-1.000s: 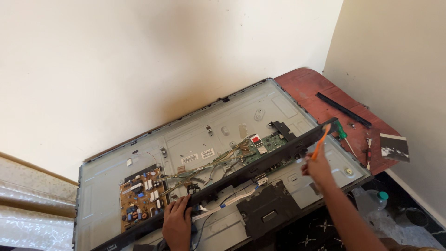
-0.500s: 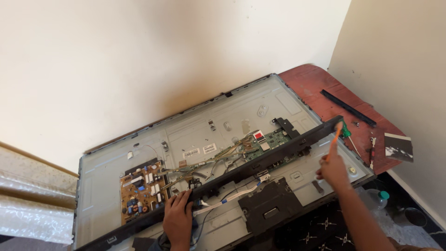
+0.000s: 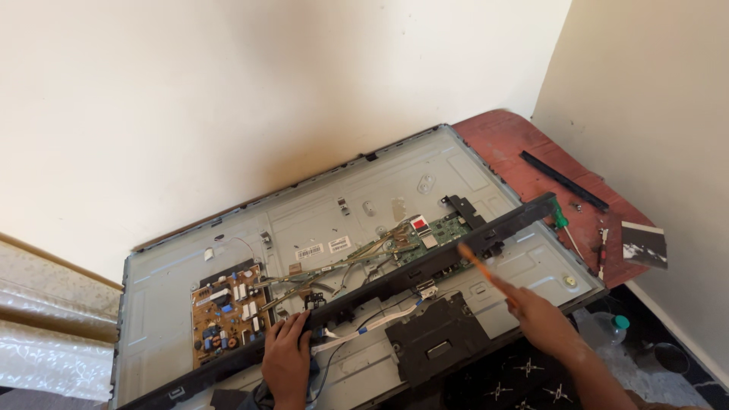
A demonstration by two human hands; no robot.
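Red table (image 3: 507, 140) bears opened television (image 3: 364, 197).

A long bar (image 3: 425, 266) lies across the opened panel (image 3: 364, 228), circuit board (image 3: 225, 311) behind its left end.

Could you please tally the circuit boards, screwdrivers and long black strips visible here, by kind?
Circuit boards: 2, brown board, green board
Screwdrivers: 2, orange screwdriver in right hand, green screwdriver
Long black strips: 2, strip under left hand, strip
Total: 6
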